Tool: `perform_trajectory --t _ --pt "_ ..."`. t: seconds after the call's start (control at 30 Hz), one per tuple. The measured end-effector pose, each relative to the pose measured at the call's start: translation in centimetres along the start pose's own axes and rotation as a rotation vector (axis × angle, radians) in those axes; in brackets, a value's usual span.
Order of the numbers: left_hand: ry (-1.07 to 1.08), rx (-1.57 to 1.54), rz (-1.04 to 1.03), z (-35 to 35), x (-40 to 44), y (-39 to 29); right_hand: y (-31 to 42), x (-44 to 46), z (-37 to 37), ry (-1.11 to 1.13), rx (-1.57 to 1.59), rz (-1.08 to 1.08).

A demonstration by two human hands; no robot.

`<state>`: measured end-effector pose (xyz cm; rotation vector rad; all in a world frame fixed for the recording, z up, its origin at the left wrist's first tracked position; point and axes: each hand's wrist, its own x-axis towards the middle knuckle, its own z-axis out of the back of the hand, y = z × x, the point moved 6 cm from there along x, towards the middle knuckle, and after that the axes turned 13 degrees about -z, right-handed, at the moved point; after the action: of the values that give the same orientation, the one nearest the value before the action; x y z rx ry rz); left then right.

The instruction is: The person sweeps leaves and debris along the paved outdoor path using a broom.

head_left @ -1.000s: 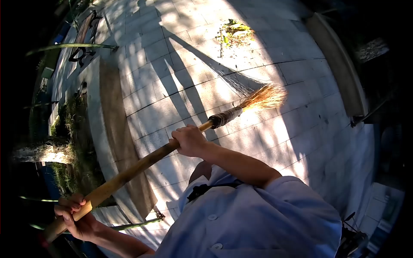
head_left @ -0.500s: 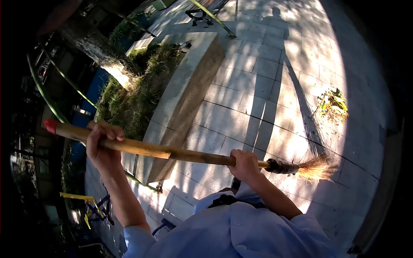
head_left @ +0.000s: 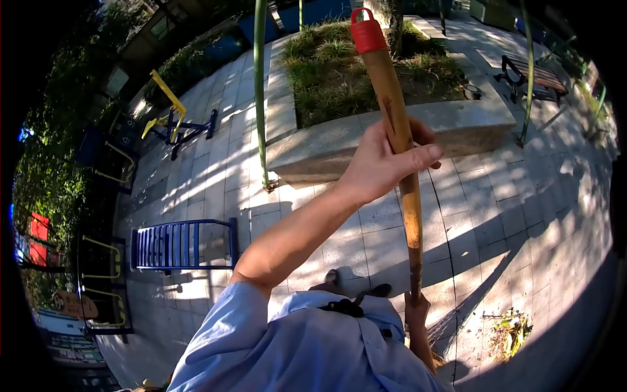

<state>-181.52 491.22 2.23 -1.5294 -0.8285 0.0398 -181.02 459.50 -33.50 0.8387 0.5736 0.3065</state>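
A long broom with a wooden handle (head_left: 410, 215) stands up steeply in front of me, its red end cap (head_left: 369, 36) at the top. My left hand (head_left: 392, 160) is closed round the upper handle, the thumb lying across its front. Lower down, close to my right side, my right hand (head_left: 417, 310) grips the shaft. Only part of the bristles (head_left: 439, 359) shows, behind my right forearm. A small pile of green and yellow leaves (head_left: 511, 334) lies on the paving to the right of the broom.
Ahead is a stone-edged planter (head_left: 392, 140) with grass and a tree trunk (head_left: 393, 19). Green poles (head_left: 260, 98) rise beside it. A slatted bench (head_left: 539, 78) stands far right. To the left are a blue slatted frame (head_left: 186, 245) and yellow-and-blue exercise equipment (head_left: 171, 108).
My view has turned left. The broom has swung from nearly level to steep, its red cap now at the top and its bristles low by my right side. Both hands still hold it.
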Motion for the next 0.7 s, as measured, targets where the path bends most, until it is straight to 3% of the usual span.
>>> perform_trajectory --t 0.07,0.2,0.27,0.4,0.47,0.5,0.7 --pt "-0.072 0.078 -0.028 3.3 -1.5 0.6 0.8 1.2 -0.6 0.049 0.001 0.006" --pt "-0.15 0.475 0.156 11.3 -9.8 2.8 5.4 2.1 -1.9 0.072 -0.163 0.028" --pt "-0.163 0.442 0.302 14.6 -15.9 4.3 7.2 1.9 -2.9 0.106 -0.234 0.051" --pt "-0.4 0.288 0.462 19.8 -28.9 6.2 13.5 -0.1 -5.6 0.102 -0.29 0.226" --pt "-0.488 0.228 0.519 21.2 -34.7 6.4 14.4 0.4 -8.5 0.137 -0.338 0.184" --pt "-0.489 0.201 0.612 21.5 -36.6 5.4 14.9 0.4 -9.6 0.164 -0.376 0.139" --pt "-0.607 0.196 0.68 26.9 -44.2 1.5 23.5 1.5 -20.4 0.338 -0.523 0.18"
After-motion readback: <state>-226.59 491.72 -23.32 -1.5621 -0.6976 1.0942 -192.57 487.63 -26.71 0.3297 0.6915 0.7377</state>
